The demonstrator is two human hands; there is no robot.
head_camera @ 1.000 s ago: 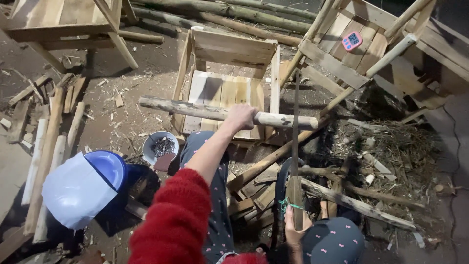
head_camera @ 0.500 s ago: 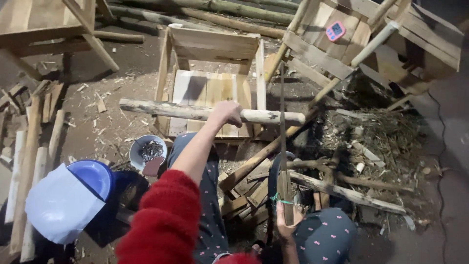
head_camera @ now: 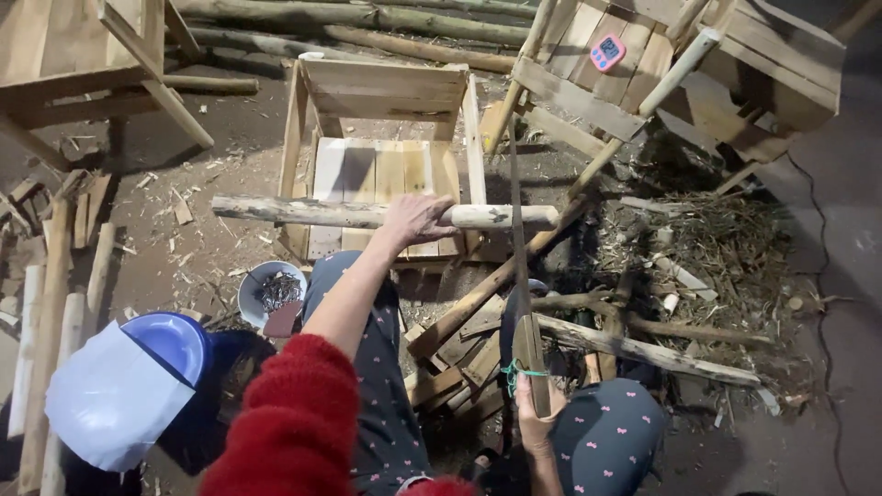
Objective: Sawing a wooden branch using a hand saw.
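I see left hand [head_camera: 415,219] clenching pole [head_camera: 367,214]; right hand [head_camera: 533,418] gripping saw [head_camera: 522,303]. Blade just right of left fingers; slip risks cut.

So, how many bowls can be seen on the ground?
2. A small grey bowl holding nails sits beside the person's left knee. A blue bowl lies lower left, partly under a white sheet. Others may be hidden.

Dirt floor [head_camera: 184,257] strewn with wood chips, unfinished wooden chairs [head_camera: 386,101], stacked logs [head_camera: 367,18].
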